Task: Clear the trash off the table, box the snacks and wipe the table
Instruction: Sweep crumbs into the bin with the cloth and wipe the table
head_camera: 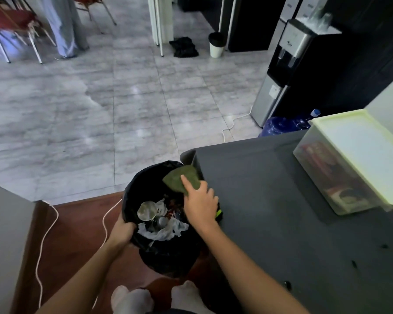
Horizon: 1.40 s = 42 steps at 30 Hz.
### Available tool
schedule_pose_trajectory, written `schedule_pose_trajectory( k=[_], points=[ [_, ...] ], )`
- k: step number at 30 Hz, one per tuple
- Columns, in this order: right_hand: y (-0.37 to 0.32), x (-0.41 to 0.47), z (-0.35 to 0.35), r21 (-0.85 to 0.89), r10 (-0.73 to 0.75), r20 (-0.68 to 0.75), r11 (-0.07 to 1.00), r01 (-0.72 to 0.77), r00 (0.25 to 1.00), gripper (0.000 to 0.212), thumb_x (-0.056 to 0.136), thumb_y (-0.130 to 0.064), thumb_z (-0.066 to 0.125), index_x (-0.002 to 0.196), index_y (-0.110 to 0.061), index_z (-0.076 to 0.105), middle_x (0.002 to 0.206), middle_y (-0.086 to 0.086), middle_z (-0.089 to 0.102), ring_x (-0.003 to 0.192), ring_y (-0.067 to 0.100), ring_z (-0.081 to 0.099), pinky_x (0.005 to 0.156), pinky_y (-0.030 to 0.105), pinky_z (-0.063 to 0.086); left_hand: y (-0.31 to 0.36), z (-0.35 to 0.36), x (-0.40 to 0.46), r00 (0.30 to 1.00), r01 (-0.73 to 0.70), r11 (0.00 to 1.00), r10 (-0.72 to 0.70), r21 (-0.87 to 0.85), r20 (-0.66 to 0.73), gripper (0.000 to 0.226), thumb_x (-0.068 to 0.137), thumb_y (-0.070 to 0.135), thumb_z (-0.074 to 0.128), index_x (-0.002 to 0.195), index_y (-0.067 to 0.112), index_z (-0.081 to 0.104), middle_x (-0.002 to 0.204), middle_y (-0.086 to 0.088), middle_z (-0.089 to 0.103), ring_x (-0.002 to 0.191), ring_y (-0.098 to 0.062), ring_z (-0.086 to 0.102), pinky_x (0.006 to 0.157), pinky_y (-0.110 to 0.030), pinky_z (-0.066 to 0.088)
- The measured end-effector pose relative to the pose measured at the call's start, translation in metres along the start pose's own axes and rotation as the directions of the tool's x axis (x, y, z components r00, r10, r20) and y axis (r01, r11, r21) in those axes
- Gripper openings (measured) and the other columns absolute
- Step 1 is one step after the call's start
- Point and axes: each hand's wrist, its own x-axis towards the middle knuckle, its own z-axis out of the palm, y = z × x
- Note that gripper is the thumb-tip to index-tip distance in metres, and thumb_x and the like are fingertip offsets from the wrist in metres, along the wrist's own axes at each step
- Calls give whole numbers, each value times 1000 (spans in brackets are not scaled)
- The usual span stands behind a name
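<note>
Right hand [200,206] is out over the table's corner, gripping a green cloth [179,179], forefinger stretched flat along the top of it and the other fingers curled round its near edge. The cloth hangs past the edge of the dark grey table [270,211] and sits partly over the mouth of the bin. Left hand [123,230] is down at the near-left rim of the trash bin [166,252], fingers hooked over the lip and clamped on the black liner, holding the bin just beside the table's edge. Inside the bin there's crumpled white paper [166,231], something silvery and shiny [146,210], and a bit of coloured wrapper, too jumbled to pick apart. Out on the table to the right stands a clear plastic box [334,177] with a pale lid [359,150] closed on top; reddish packets show blurrily through its side wall. A few small dark specks [354,264] lie on the tabletop near the right forearm. Below, two feet in white socks [132,300] stand on a reddish-brown floor, and a white cable [44,236] snakes across it on the left. Further off, grey marble tiles, a water dispenser [288,64] with a blue bottle [286,123] lying at its foot, and a small white waste bin [216,45].
</note>
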Motion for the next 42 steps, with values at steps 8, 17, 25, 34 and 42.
schedule_pose_trajectory(
  k=[8, 17, 25, 34, 42],
  points=[
    [79, 33, -49, -4, 242, -206, 969, -249, 948, 58, 93, -37, 52, 143, -52, 26, 137, 12, 40, 110, 35, 49, 91, 46, 39, -18, -7, 17, 1000, -5, 1000, 5, -26, -10, 73, 51, 4, 44, 123, 15, 52, 96, -13, 70, 83, -35, 66, 67, -51, 55],
    [149, 45, -52, -216, 469, -19, 860, -462, 883, 64, 96, -54, 30, 152, -33, 7, 160, 18, -2, 145, 42, -5, 111, 64, 0, -14, -22, 4, 997, 55, 988, -62, -142, -45, 61, 68, -10, 44, 125, 12, 48, 104, -17, 63, 88, -35, 61, 73, -42, 51],
    [-26, 25, 41, 160, -274, -27, 948, 275, 961, 69, 79, -12, 62, 142, -2, 38, 148, 20, 36, 137, 38, 35, 107, 44, 37, -25, -69, 8, 980, 154, 963, -178, -222, -91, 42, 78, -19, 38, 111, 6, 49, 91, -16, 59, 82, -34, 56, 74, -48, 47],
    [-49, 61, 158, 356, 175, 577, 825, -438, 798, 36, 90, -8, 45, 122, -20, 59, 119, 13, 63, 104, 32, 58, 81, 34, 46, -92, -111, 65, 944, 302, 941, -318, -154, -89, 46, 87, -5, 40, 118, 28, 47, 102, -11, 63, 83, -34, 64, 49, -43, 56],
    [-35, 123, 382, 294, 292, 570, 800, -523, 768, 33, 92, -10, 44, 118, -20, 61, 112, 13, 65, 101, 33, 58, 77, 35, 45, -254, -77, 234, 956, 231, 963, -199, 137, -215, 34, 90, 2, 47, 122, 14, 51, 114, -11, 60, 100, -30, 59, 82, -42, 50]
  ],
)
